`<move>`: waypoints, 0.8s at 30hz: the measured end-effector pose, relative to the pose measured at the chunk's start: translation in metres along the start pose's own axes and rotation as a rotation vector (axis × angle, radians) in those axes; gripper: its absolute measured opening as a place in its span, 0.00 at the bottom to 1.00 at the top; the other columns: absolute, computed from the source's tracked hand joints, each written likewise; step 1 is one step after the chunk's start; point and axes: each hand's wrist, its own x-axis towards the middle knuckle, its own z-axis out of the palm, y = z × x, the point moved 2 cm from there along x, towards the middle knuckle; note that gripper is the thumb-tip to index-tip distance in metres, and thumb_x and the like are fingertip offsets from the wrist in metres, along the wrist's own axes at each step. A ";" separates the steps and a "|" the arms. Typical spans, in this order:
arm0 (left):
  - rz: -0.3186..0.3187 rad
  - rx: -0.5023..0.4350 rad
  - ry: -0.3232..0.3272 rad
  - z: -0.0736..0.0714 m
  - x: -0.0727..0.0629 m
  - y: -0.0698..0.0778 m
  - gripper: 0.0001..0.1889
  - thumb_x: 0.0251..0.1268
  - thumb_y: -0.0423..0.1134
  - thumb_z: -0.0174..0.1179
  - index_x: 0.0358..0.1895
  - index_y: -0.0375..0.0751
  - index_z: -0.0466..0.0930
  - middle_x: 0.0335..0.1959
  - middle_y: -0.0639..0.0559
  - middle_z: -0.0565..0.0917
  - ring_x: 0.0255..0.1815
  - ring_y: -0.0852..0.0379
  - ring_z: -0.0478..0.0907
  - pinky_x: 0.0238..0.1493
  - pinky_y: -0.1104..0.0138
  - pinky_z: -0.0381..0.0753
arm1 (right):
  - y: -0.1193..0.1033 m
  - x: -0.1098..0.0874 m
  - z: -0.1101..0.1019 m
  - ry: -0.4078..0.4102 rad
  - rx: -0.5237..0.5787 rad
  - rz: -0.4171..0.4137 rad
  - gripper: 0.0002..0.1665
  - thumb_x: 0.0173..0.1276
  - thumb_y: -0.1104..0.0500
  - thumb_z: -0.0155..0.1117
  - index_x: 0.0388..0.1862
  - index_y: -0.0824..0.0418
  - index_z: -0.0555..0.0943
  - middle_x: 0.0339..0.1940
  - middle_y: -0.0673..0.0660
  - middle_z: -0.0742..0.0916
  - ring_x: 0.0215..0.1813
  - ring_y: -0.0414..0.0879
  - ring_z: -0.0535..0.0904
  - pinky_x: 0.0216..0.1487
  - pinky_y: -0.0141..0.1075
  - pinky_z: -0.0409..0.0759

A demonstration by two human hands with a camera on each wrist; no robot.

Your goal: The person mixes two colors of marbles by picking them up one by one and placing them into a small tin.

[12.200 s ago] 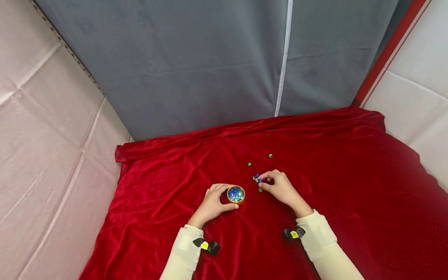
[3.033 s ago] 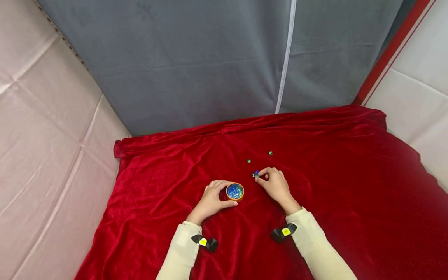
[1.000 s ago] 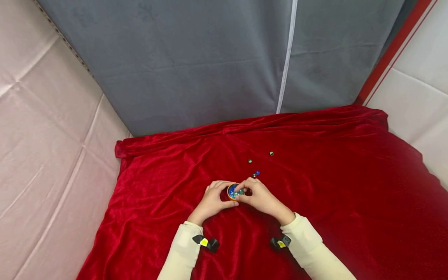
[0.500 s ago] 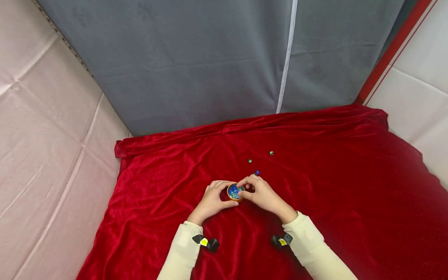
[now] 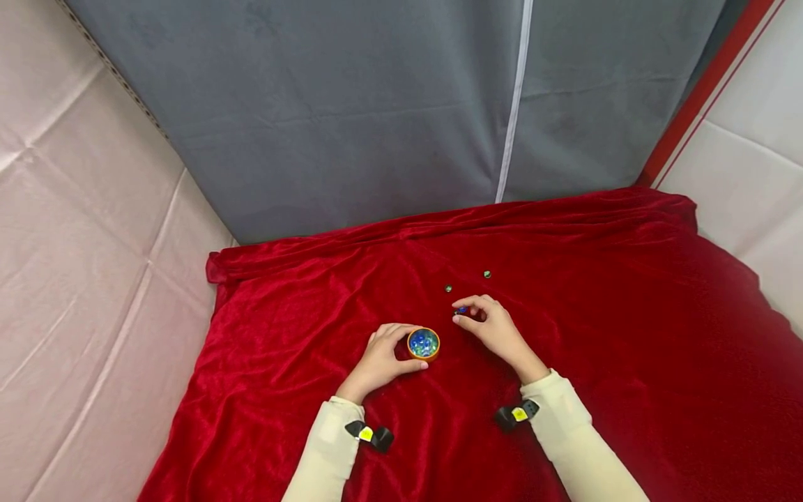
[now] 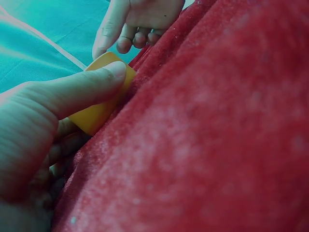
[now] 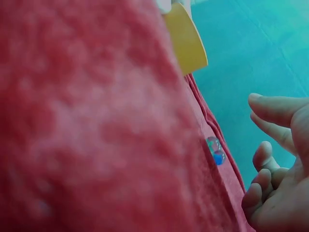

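My left hand grips a small yellow-orange cup, its thumb along the near side and the fingers behind. Blue and green glass marbles fill much of that cup. To the right, my right hand hovers over the cloth with thumb and index finger apart, holding nothing. Between those fingertips in the head view lie a blue marble and a clear, dark-looking marble. The right wrist view shows this blue marble resting on the cloth, apart from the fingers.
Farther back lie two green marbles, a nearer one and one farther right. Wrinkled red velvet cloth covers the table. A grey curtain hangs behind, with pale fabric walls at the sides.
My right hand has gone from the marble pair to the cup and back to the right. Since the earliest frame, fewer marbles lie on the cloth. My left hand keeps holding the cup.
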 end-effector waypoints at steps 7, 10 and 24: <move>-0.002 0.003 0.002 0.001 0.001 -0.001 0.31 0.47 0.50 0.75 0.59 0.51 0.78 0.58 0.53 0.78 0.63 0.52 0.67 0.63 0.53 0.60 | 0.011 0.003 -0.005 0.021 0.004 0.048 0.18 0.61 0.62 0.70 0.51 0.62 0.83 0.31 0.55 0.74 0.36 0.46 0.67 0.36 0.32 0.66; 0.001 0.014 0.002 0.002 0.002 -0.002 0.32 0.47 0.50 0.74 0.59 0.51 0.78 0.58 0.54 0.78 0.63 0.53 0.67 0.64 0.53 0.60 | 0.014 0.004 -0.005 0.008 -0.009 0.073 0.19 0.61 0.62 0.69 0.52 0.63 0.82 0.31 0.56 0.74 0.37 0.47 0.67 0.37 0.32 0.65; 0.002 0.018 -0.001 0.001 0.002 -0.003 0.32 0.46 0.50 0.75 0.59 0.52 0.78 0.58 0.55 0.78 0.62 0.53 0.67 0.64 0.54 0.60 | 0.018 0.006 -0.002 -0.025 -0.148 0.083 0.20 0.62 0.61 0.68 0.54 0.63 0.82 0.31 0.56 0.74 0.38 0.49 0.66 0.41 0.38 0.63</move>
